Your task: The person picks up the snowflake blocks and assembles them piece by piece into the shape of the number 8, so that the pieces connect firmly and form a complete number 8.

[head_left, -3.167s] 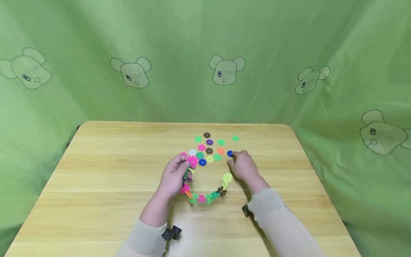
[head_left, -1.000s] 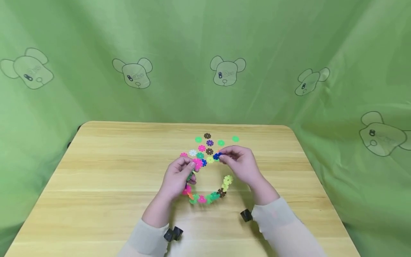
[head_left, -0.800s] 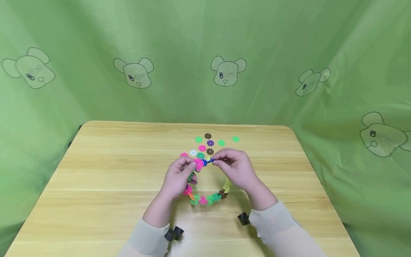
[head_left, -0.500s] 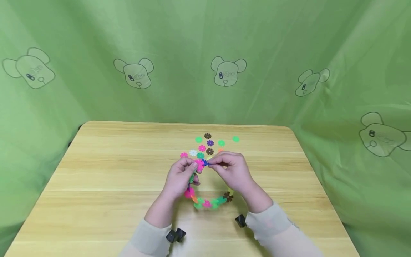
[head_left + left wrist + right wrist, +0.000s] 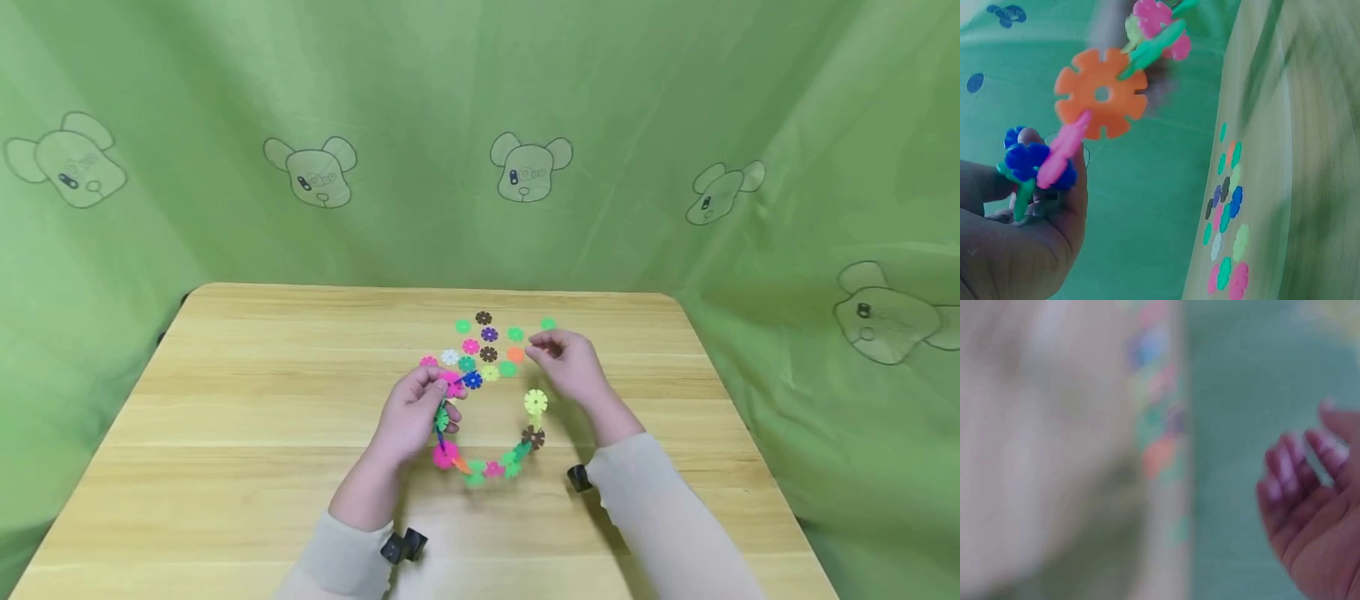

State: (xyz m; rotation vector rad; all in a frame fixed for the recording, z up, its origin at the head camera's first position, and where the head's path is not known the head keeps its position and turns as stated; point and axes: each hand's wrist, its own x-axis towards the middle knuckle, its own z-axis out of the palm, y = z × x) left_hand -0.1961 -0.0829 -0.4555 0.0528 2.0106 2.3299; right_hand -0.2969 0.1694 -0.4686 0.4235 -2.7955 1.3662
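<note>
My left hand pinches a pink notched plastic disc, part of a curved chain of multicoloured interlocking flower discs. A blue disc, seen edge-on, juts right from that pink one. From the hand the chain hangs down and curves round to a yellow-green disc at its free end. An orange link and a blue one show large in the left wrist view. My right hand is off the chain, fingers loosely bent, holding nothing; the right wrist view is blurred.
Several loose discs lie on the wooden table beyond the chain, among them an orange disc close to my right fingertips, a white disc and a blue disc. A green curtain hangs behind the table.
My right hand picked up a blue disc, brought it to the pink disc in my left hand, let go and moved back up and right. The blue disc stays on the chain.
</note>
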